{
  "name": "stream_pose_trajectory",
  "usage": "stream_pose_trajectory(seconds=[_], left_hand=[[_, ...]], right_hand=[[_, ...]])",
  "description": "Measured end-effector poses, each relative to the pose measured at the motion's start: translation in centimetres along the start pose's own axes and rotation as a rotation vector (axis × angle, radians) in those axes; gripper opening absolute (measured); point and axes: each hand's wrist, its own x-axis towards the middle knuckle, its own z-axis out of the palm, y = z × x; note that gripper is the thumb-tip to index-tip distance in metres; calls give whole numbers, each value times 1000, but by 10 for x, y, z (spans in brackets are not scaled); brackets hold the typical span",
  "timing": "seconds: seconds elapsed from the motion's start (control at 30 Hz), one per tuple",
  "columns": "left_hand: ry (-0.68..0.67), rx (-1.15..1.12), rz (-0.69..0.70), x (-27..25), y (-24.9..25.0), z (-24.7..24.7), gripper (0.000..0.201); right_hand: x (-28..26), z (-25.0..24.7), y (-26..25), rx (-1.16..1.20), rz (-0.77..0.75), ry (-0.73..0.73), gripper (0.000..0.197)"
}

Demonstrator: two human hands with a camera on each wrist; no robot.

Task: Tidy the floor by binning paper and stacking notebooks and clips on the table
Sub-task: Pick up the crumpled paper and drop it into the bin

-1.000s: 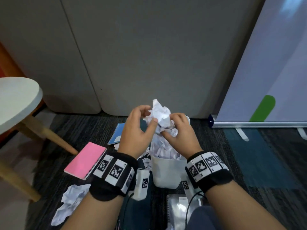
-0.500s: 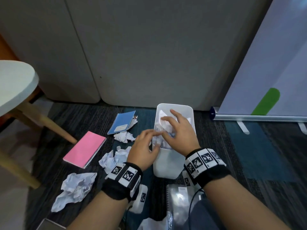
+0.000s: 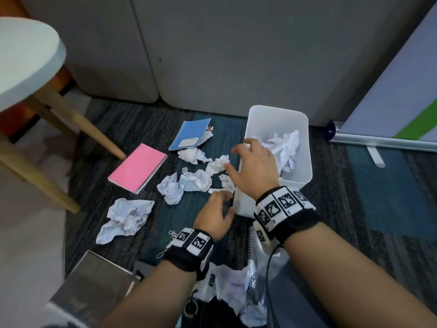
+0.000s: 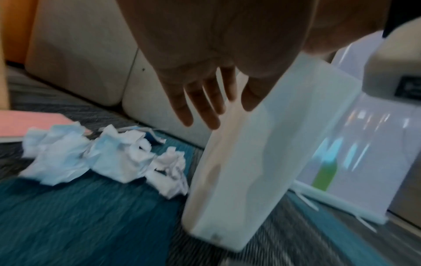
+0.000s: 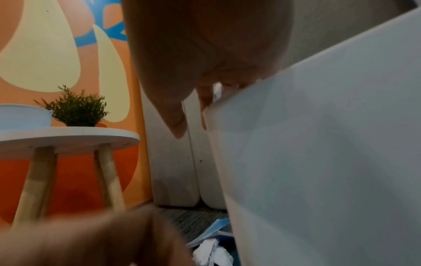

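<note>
A white bin (image 3: 305,147) stands on the carpet with crumpled paper (image 3: 285,147) inside. My right hand (image 3: 236,159) hovers over the bin's left rim, fingers spread and holding nothing; the right wrist view shows its fingertips (image 5: 180,129) just beside the bin wall (image 5: 318,162). My left hand (image 3: 221,207) is lower, by the bin's near left corner, and its fingers (image 4: 205,115) are straight and empty next to the bin (image 4: 239,180). Several paper balls (image 3: 196,179) lie left of the bin. A pink notebook (image 3: 138,168), a blue notebook (image 3: 189,134) and paper clips (image 3: 170,235) are on the floor.
A round white table (image 3: 26,58) on wooden legs stands at the left, with a small plant (image 5: 77,109) on it. Grey panels (image 3: 212,55) close off the back. A banner stand (image 3: 378,143) is at the right. A grey flat object (image 3: 94,287) lies near my left forearm.
Both hands held a paper ball above the bin, then pushed it in and let go. The left hand dropped to the bin's left; the right hand moved to the left rim.
</note>
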Motion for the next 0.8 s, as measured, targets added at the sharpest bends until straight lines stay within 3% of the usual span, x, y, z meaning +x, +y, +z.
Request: stream_pose_trajectory(seconds=[0.13, 0.33, 0.43, 0.57, 0.63, 0.8], left_hand=[[-315, 238, -128, -22, -45, 32, 36], [-622, 404, -283, -53, -89, 66, 72], [-721, 479, -274, -66, -104, 76, 83], [-811, 400, -393, -73, -120, 89, 101], [-779, 372, -418, -74, -125, 97, 96], [-673, 286, -434, -64, -125, 93, 41]], right_hand=[[-6, 11, -2, -108, 31, -56, 39], [-9, 17, 1, -137, 14, -43, 38], [-10, 20, 1, -119, 8, -21, 32], [-10, 23, 2, -96, 6, 22, 27], [-10, 23, 2, -80, 4, 41, 26], [-9, 25, 5, -68, -10, 62, 24]])
